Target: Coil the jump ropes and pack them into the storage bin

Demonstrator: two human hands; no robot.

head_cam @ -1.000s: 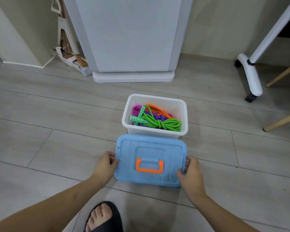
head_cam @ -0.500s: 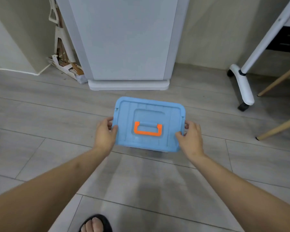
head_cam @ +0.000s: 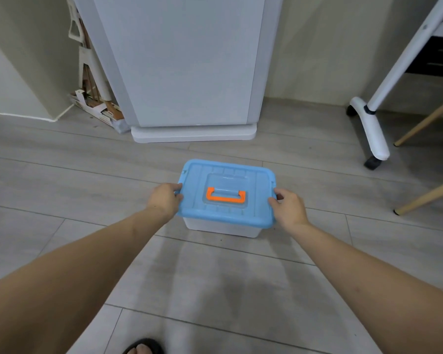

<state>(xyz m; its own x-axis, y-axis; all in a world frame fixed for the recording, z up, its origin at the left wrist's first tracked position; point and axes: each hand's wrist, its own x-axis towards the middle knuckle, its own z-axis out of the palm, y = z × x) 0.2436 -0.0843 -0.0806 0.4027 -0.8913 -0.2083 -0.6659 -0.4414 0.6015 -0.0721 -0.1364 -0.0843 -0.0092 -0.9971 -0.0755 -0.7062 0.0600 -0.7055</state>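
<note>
With blue lid (head_cam: 225,192) sitting on white storage bin (head_cam: 221,229) on floor (head_cam: 215,290), left hand (head_cam: 164,200) and right hand (head_cam: 288,208) grip lid's short edges, fingers curled round rims. Ropes hidden inside. Likely light, rigid, smooth plastic; side edges or orange handle (head_cam: 226,195) best holds.

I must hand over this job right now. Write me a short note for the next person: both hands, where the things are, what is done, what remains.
Left hand grips the left edge of the blue lid; right hand grips its right edge.
The lid sits on the white storage bin, on the floor in front of the grey cabinet. The ropes cannot be seen under the lid.
Done: lid placed on the bin.
Left: check that both side edges are pressed down fully, then let go.
</note>
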